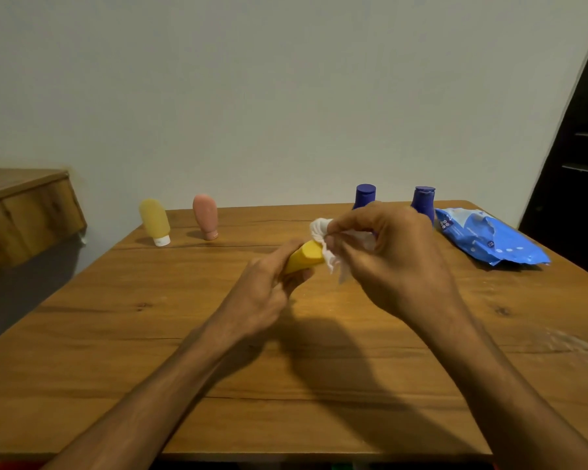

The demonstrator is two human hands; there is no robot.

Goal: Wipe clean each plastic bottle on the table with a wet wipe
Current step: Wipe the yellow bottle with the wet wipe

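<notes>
Wiping bottle (pixel 306 257) above counter (pixel 286 368), gripped in left hand (pixel 265 290), with wipe (pixel 323 232) pinched in right hand (pixel 387 262) against its end. Judged partway: leaves pale bottle (pixel 154 220), pink bottle (pixel 205 215), blue bottle (pixel 365 195), second blue bottle (pixel 423 200) at back (cleaned or not, cannot tell).

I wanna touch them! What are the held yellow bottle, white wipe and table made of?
The yellow bottle looks like matte plastic: smooth, evenly coloured. The white wipe seems a thin cloth-like sheet, crumpled into soft folds. The table looks wooden, slightly shiny, with grain lines and knots.
</notes>
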